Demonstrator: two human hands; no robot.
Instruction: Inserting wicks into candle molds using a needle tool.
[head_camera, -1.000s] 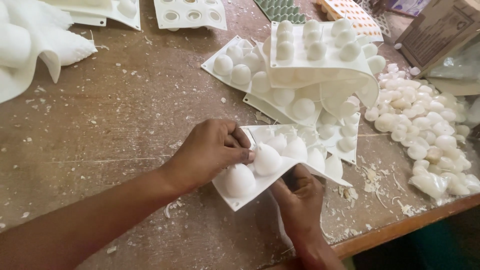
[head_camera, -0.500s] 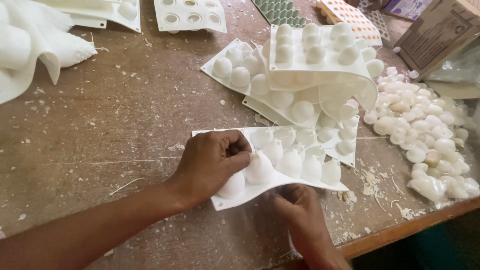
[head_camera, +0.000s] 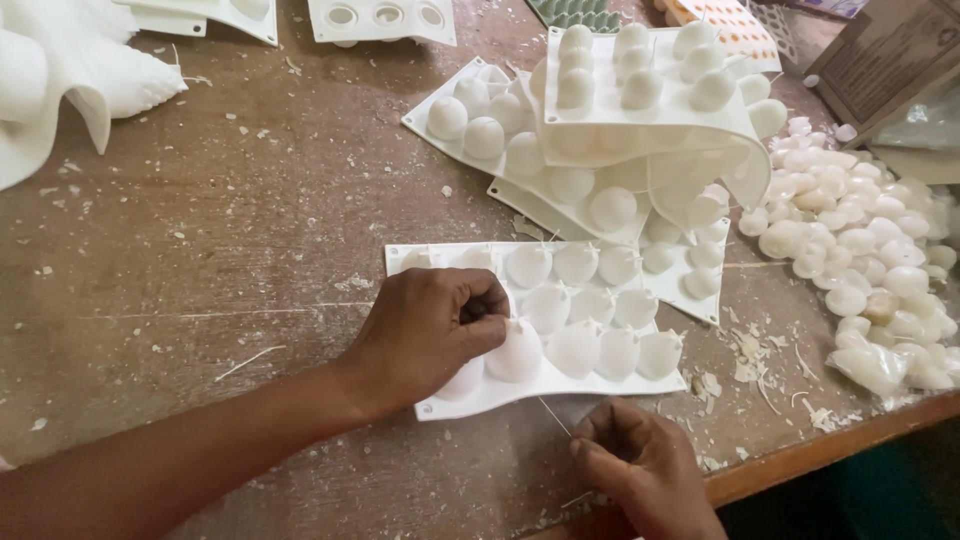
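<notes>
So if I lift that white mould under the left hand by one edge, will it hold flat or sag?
Probably sag: the white mould looks thin and rubbery, and the similar sheet behind it droops in a curl over the stack. Its domes look full, so likely heavyish. The left hand already dents one dome, suggesting soft walls.

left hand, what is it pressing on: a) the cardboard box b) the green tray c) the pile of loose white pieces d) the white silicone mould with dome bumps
d: the left hand rests with its fingers curled against a dome of the white silicone mould, far from the loose pile.
</notes>
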